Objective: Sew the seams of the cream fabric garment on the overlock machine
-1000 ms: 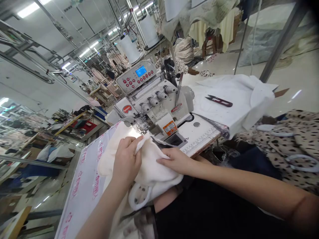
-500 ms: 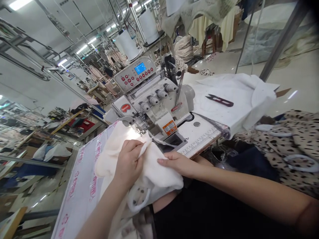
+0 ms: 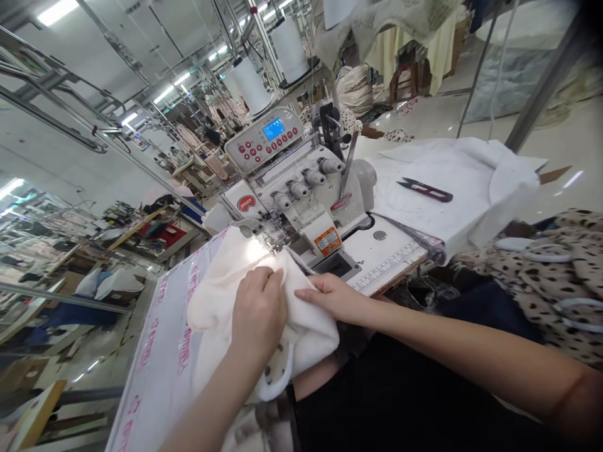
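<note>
A cream fleece fabric piece [image 3: 311, 326] lies across the front of a white overlock sewing machine [image 3: 301, 188], its upper edge close to the lit needle area. My left hand [image 3: 259, 307] is closed on the fabric just below the presser foot, fingers curled into it. My right hand [image 3: 334, 298] pinches the fabric's right edge between thumb and fingers. Below my left hand hangs a white ribbed band [image 3: 277, 383] around dark-spotted cloth. The fabric's underside and the fingertips of my left hand are hidden.
Thread snips [image 3: 426, 189] lie on white cloth [image 3: 471, 169] right of the machine. Spotted garments [image 3: 579, 270] are heaped at the far right. The table's left side has a plastic cover with pink print [image 3: 155, 339]. Thread cones [image 3: 252, 85] stand behind the machine.
My left hand has turned and pressed flatter on the fabric, hiding the fold it pinched before. The ribbed band has shifted a little right. The whole view has moved slightly.
</note>
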`<state>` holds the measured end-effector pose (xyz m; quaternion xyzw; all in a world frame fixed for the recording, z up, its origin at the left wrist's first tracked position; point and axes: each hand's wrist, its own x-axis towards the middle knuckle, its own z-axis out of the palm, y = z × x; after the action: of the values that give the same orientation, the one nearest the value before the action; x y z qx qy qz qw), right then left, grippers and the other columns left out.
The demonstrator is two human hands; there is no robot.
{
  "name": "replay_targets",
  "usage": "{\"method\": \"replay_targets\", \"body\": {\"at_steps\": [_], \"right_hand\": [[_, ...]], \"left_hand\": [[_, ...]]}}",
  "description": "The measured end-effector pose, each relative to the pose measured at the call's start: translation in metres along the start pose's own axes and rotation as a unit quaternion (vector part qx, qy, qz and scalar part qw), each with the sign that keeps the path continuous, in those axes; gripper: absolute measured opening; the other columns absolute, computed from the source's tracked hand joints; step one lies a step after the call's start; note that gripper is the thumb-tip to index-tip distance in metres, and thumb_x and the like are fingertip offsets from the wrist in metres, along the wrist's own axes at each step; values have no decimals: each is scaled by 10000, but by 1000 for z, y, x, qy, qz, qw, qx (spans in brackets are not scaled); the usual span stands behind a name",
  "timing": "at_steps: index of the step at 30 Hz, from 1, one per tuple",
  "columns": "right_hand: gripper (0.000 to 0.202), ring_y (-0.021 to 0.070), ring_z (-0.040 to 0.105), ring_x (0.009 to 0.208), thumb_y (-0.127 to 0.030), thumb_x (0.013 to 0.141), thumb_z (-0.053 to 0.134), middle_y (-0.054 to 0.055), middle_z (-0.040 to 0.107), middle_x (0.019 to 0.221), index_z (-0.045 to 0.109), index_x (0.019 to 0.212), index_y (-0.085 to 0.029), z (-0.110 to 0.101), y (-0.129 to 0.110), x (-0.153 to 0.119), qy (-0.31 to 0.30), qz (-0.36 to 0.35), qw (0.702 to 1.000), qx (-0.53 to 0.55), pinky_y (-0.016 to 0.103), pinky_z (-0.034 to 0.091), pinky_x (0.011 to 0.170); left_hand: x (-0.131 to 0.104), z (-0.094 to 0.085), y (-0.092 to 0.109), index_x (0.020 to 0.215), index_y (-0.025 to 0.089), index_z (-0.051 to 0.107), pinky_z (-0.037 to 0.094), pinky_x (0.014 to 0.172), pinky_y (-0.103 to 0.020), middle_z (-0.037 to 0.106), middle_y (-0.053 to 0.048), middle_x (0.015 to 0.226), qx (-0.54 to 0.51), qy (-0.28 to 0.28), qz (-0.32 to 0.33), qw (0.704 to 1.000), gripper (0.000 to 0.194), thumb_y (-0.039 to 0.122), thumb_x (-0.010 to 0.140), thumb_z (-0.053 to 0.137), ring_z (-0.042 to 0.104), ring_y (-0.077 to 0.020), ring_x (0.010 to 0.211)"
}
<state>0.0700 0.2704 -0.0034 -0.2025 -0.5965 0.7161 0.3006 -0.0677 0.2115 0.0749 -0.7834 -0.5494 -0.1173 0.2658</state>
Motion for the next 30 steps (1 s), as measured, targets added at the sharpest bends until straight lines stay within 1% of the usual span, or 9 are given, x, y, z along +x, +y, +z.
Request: {"method": "replay_targets", "body": {"at_steps": [2, 5, 8, 11, 15, 17, 20, 24, 30], "right_hand": [[375, 113, 398, 595, -486, 724, 530, 5, 473, 653, 533, 705, -111, -2, 5, -10, -14, 0, 1000, -23, 205, 312, 528], [326, 123, 417, 617, -427, 722, 549, 4, 494, 662, 564, 708, -102, -6, 15, -25, -26, 2, 999, -36, 215, 333, 562], [318, 153, 470, 681, -381, 666, 616, 19, 556, 743, 601, 805, -95, -4, 19, -31, -30, 13, 999, -16, 241, 376, 621], [394, 185, 519, 755, -359, 612, 670, 42, 605, 845, 610, 899, -96, 12, 17, -25, -54, 31, 997, 45, 284, 407, 707], [411, 183, 531, 736, -437, 591, 681, 54, 617, 819, 627, 816, -97, 43, 18, -16, -80, 61, 987, 124, 289, 418, 697], [432, 166, 517, 712, -494, 594, 674, 40, 607, 784, 626, 773, -104, 50, 21, -18, -74, 54, 987, 129, 277, 413, 686], [504, 138, 485, 651, -588, 624, 627, 23, 574, 702, 610, 733, -97, 41, 26, -30, -68, 50, 991, 106, 266, 399, 667], [540, 119, 449, 608, -640, 637, 593, 7, 526, 647, 570, 663, -100, 24, 26, -45, -67, 44, 994, 74, 242, 384, 622], [500, 110, 439, 594, -606, 651, 607, 0, 514, 626, 551, 627, -110, 19, 22, -41, -68, 33, 994, 79, 229, 397, 600]], "left_hand": [[-20, -7, -3, 976, 87, 553, 420, 780, -362, 494, -110, 944, -11, 23, -52, 998, 238, 58, 782, 418, 458, -225, 878], [-58, -20, -16, 983, 83, 546, 388, 870, -407, 471, -143, 1061, 29, 49, -141, 988, 247, 94, 765, 430, 434, -268, 996], [-87, -41, -30, 942, 103, 541, 425, 821, -372, 522, -125, 998, 39, 14, -187, 982, 222, 148, 796, 380, 495, -248, 935], [-89, -68, -25, 1016, 171, 525, 464, 664, -242, 601, -34, 929, 0, -53, -180, 982, 239, 203, 860, 347, 578, -166, 812], [-61, -87, 11, 969, 223, 538, 451, 544, -186, 627, 36, 791, -53, -141, -80, 985, 215, 265, 911, 335, 603, -116, 682], [-49, -83, 29, 1025, 209, 513, 433, 474, -210, 618, 26, 726, -26, -179, -13, 983, 247, 224, 914, 293, 591, -127, 589], [-44, -71, 45, 1122, 161, 447, 397, 408, -249, 600, 0, 662, 40, -153, 55, 986, 286, 176, 904, 263, 558, -152, 488], [-49, -56, 53, 1132, 124, 417, 392, 410, -256, 563, 7, 620, 37, -106, 74, 991, 278, 140, 883, 294, 546, -148, 486], [-52, -41, 55, 1155, 72, 408, 362, 411, -264, 526, 11, 615, 55, -107, 98, 988, 381, 53, 778, 357, 518, -144, 482]]}}
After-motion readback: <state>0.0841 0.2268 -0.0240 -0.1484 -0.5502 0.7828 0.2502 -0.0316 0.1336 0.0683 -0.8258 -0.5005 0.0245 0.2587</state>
